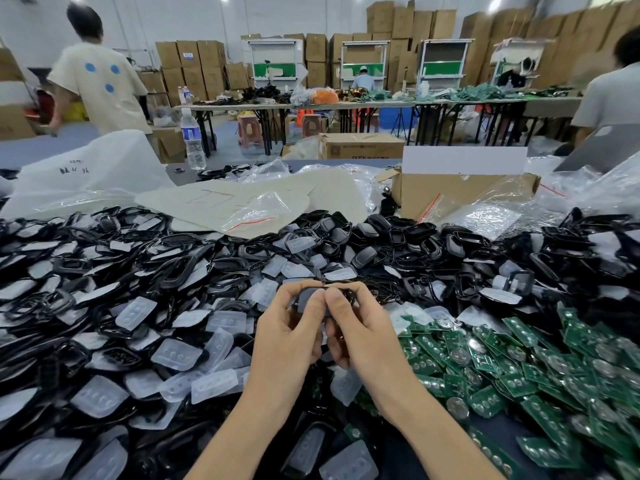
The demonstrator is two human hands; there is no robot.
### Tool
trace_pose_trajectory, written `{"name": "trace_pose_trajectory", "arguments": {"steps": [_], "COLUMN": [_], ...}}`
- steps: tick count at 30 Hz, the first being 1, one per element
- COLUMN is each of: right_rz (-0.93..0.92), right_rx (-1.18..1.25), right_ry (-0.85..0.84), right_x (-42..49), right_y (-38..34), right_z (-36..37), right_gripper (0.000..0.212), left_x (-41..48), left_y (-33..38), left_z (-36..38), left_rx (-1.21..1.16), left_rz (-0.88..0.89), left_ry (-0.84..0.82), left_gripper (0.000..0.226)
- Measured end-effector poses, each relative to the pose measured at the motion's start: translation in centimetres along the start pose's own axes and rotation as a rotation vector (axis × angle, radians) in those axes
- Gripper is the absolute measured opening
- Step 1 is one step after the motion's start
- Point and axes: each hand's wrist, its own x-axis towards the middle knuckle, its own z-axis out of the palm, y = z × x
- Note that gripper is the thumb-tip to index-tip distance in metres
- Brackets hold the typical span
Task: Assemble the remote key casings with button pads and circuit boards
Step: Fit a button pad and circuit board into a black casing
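Hands: left hand (289, 336) and right hand (362, 336) are pinching one casing (307, 295), thumbs pressing.
Remaining: pads (176, 353) and boards (540, 403) are lying loose in heaps; most work probably ahead.

- In the near middle, left hand (289, 336) and right hand (360, 332) meet, a casing (309, 296) between them.
- Left of them lie pads (180, 355), right lie boards (519, 368).
- Behind lie casings (398, 237).
- Back right stands a box (450, 192), back left a bottle (192, 140).
- Before the box lie bags (481, 216).
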Motion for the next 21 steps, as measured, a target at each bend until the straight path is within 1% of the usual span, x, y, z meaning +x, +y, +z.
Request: {"name": "trace_pose_trajectory", "arguments": {"steps": [5,8,15,21], "right_rz": [-0.011,-0.034,-0.096,-0.136], "right_rx": [-0.006,-0.024,-0.101,-0.169], "right_ry": [0.004,0.017,0.058,0.051], "right_x": [0.03,0.15,0.21,0.27], "right_y": [0.15,0.03,-0.04,0.19], "right_z": [0.18,0.22,-0.1,-0.33], "right_gripper": [0.015,0.019,0.021,0.021], "left_x": [0.06,0.09,-0.18,-0.19], "left_y": [-0.16,-0.05,0.34,0.23], "left_z": [0.01,0.08,-0.01,-0.12], "left_rx": [-0.036,-0.042,-0.025,0.024], "left_rz": [-0.01,-0.007,0.02,0.051], "left_ry": [0.019,0.016,-0.035,-0.077], "left_gripper": [0.012,0.012,0.023,0.027]}}
